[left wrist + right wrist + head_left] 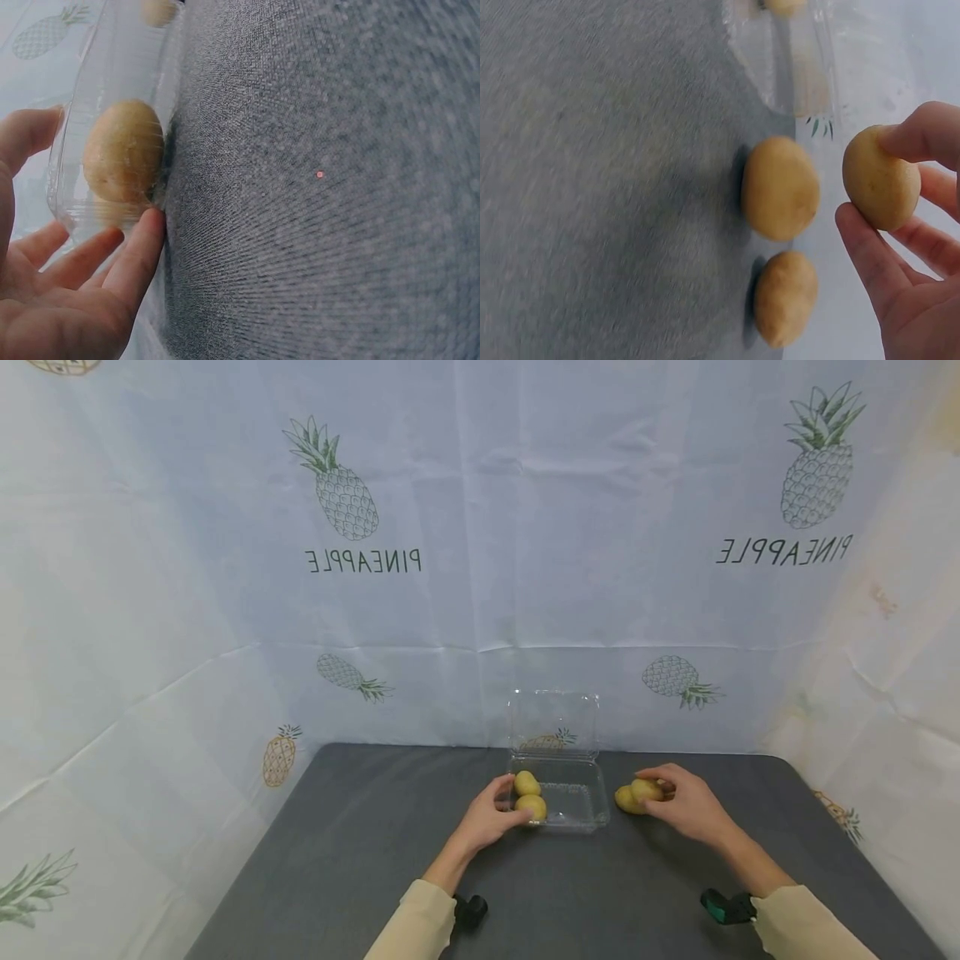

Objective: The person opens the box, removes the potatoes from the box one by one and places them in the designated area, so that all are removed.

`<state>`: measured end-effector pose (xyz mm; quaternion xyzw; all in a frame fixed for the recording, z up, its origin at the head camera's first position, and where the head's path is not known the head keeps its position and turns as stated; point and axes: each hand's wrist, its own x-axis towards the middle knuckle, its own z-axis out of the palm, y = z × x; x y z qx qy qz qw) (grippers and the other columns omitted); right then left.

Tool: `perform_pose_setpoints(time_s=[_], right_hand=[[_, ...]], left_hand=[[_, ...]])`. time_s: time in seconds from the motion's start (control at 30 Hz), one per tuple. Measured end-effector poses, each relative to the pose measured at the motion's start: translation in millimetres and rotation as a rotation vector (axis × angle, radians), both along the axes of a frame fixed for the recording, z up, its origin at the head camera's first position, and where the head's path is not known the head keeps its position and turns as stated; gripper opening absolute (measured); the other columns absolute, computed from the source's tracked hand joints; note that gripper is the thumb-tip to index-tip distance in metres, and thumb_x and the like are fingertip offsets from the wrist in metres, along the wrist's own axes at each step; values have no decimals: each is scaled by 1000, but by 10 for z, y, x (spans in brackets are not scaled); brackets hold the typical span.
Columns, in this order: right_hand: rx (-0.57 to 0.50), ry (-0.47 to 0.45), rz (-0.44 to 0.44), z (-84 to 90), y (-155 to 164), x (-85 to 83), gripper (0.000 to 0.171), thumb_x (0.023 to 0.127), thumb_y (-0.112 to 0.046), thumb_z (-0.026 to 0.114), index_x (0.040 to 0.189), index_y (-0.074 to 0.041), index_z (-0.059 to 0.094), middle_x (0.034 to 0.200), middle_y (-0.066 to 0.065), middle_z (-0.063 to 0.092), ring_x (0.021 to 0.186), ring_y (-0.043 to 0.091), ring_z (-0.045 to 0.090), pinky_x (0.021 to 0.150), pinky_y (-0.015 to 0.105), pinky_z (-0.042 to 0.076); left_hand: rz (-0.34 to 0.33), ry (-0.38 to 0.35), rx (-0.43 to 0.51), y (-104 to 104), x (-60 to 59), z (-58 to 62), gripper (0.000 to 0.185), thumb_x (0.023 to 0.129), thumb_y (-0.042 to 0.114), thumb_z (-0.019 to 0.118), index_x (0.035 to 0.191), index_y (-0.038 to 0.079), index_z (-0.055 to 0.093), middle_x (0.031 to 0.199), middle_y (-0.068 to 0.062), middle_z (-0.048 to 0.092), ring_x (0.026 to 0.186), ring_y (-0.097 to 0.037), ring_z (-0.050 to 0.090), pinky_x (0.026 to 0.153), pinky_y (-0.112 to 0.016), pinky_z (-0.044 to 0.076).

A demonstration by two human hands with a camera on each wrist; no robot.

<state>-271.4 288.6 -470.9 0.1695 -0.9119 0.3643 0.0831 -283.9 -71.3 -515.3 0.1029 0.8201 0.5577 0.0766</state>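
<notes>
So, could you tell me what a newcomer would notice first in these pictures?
Probably the clear plastic container mid-table with two potatoes inside, the left hand touching its left side. To its right, the right hand pinches a potato off the grey table, two more lying beside it.

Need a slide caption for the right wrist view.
Right hand pinches a potato above two more potatoes on the grey table.

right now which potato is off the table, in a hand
The potato pinched in the right hand. Two others lie on the table beside it, and two sit in the clear box.
</notes>
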Motion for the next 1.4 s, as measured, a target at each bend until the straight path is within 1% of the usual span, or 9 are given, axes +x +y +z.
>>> perform_pose_setpoints(time_s=[0.23,0.33,0.43,0.53,0.73,0.9,1.0,1.17,1.4], right_hand=[[12,36,-15,-45,134,28,37,92,-16,77,126,-2,69,117,13,64,99,31,65,74,32,55],[19,31,-37,-80,184,33,40,92,-17,78,128,-2,68,116,13,65,99,31,65,75,32,55],[21,11,-63,-105,229,40,44,92,-18,78,131,-2,67,118,14,65,101,33,66,75,31,55],[28,-9,-87,-124,260,43,46,92,-20,77,133,-1,66,118,16,64,102,34,65,75,34,55],[49,-78,-123,-184,319,36,51,93,-25,77,132,6,63,122,27,61,103,41,65,73,41,55],[49,-107,-132,-244,370,27,51,93,-21,77,130,10,62,124,34,57,103,45,64,74,44,56],[64,-115,-139,-281,398,9,51,93,-21,76,130,11,62,125,35,56,103,46,64,75,47,56],[96,-130,-149,-340,427,-32,53,92,-25,77,128,11,61,123,34,59,101,43,64,75,48,55],[109,-135,-133,-378,442,-53,56,93,-28,77,129,12,61,120,33,62,101,43,65,78,51,55]], left_hand=[[-7,12,-5,-10,1,6,76,91,33,79,154,9,43,151,-19,47,124,-36,58,91,-47,55],[-4,5,3,-11,3,-1,76,91,33,79,154,10,43,151,-18,47,124,-35,58,92,-47,55],[-3,4,6,-9,1,-5,76,91,33,79,154,10,43,151,-18,47,125,-36,57,92,-48,54],[-1,7,6,-7,-4,-1,76,90,33,79,154,10,44,151,-19,47,125,-36,57,93,-49,54],[0,4,1,-6,-3,0,76,91,33,79,154,11,43,151,-18,47,126,-36,57,93,-49,54],[0,2,4,-5,-5,-16,76,91,33,79,154,11,43,151,-18,47,125,-36,57,93,-50,54],[-1,4,9,-7,-4,-23,76,91,33,79,154,11,43,151,-18,47,125,-37,57,94,-50,54],[1,3,13,-4,2,-25,76,91,32,79,154,10,44,151,-19,47,124,-37,58,93,-50,54],[4,3,9,-5,-4,-21,75,91,32,79,153,11,44,150,-18,48,124,-36,58,93,-49,54]])
